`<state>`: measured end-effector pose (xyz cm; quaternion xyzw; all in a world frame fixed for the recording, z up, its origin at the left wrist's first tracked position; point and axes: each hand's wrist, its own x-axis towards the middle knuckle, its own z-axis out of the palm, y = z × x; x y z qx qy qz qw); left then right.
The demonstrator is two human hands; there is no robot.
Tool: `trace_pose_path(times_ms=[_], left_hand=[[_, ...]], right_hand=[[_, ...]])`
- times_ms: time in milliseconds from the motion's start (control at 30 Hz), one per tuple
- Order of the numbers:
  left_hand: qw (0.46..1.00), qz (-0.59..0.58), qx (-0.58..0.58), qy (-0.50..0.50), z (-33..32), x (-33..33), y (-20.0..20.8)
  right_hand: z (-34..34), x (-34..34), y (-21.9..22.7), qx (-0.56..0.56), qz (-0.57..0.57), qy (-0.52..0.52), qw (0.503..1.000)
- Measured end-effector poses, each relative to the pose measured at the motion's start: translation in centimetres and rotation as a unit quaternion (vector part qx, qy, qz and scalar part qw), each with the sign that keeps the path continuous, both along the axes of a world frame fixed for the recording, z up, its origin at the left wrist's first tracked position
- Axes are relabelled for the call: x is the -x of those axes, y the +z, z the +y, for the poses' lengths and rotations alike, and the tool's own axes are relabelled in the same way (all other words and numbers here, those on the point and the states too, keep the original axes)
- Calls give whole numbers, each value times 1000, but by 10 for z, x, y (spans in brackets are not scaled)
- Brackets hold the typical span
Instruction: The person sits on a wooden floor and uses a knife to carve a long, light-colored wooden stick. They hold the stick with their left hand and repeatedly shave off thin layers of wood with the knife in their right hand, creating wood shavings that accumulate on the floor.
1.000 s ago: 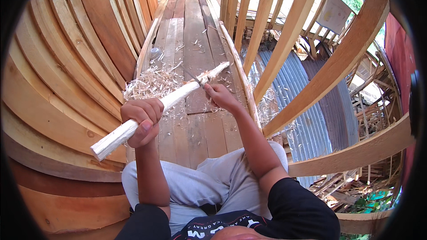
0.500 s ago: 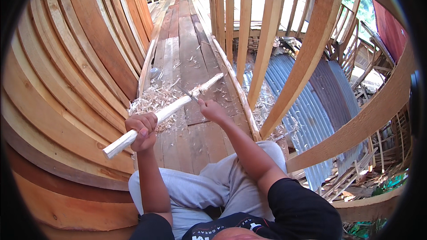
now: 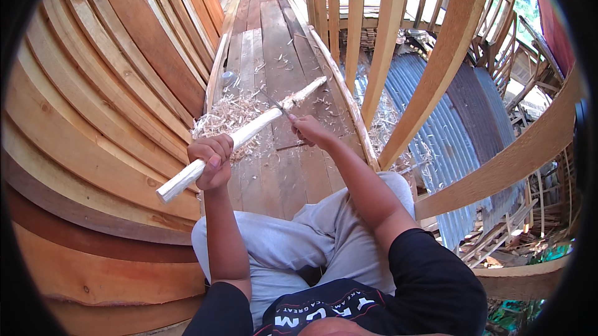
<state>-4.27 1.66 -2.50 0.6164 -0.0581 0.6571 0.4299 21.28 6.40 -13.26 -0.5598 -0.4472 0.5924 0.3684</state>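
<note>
Left hand (image 3: 210,160): closed around the pale, peeled, round wooden pole (image 3: 254,126); gripped section hidden.
Right hand (image 3: 309,130): gripping the thin grey metal knife (image 3: 277,105); handle concealed.
Pole: diagonal over the brown wooden plank floor (image 3: 274,186); far-end contact unclear.

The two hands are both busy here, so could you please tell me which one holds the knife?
The right hand holds the knife; the left hand is instead closed around the pale stick, nearer its thick end.
</note>
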Motion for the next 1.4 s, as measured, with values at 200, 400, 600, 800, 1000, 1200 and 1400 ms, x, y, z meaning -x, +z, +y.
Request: trace_pose_path(times_ms=[200,400,600,800,1000,1200,1400], left_hand=[[1000,11,-11,-8,1,-1,1],[1000,-8,0,6,2,-2,1],[1000,0,-15,-7,9,4,0],[999,12,-24,-25,7,-10,4],[1000,14,-24,-14,5,-4,7],[999,12,-21,-28,10,-10,6],[1000,23,-10,-2,-1,-4,9]], right_hand=[[-4,8,5,-135,-293,-120,939],[-10,15,15,-154,-369,-155,903],[-10,19,16,-191,-457,-187,848],[17,-14,-12,-258,-289,-231,893],[33,-24,-20,-175,-50,-188,965],[31,-15,-35,-221,-133,-187,948],[-6,21,34,-182,-366,-112,906]])
